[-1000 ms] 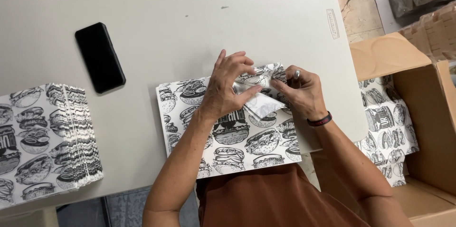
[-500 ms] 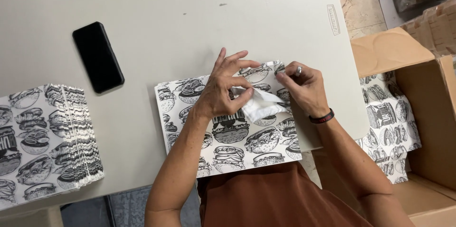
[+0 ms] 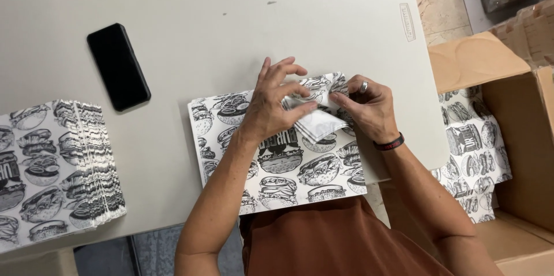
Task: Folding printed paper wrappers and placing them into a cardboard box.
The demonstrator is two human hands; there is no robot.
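Observation:
A flat paper bag (image 3: 288, 166) printed with black-and-white burger drawings lies on the grey table (image 3: 231, 28) just in front of me. My left hand (image 3: 271, 105) rests on its upper middle, thumb and forefinger pinching the folded paper at the top edge. My right hand (image 3: 366, 105), with a ring and a dark wristband, pinches the same fold from the right. Between the hands a white inner flap (image 3: 320, 125) of the bag shows, partly lifted.
A thick stack of the same printed bags (image 3: 55, 169) sits at the table's left front. A black phone (image 3: 118, 66) lies face up at the left. An open cardboard box (image 3: 519, 137) at the right holds more printed bags (image 3: 473, 143).
Both hands have shifted slightly along the bag's top edge, and the white inner flap has been folded further open between them.

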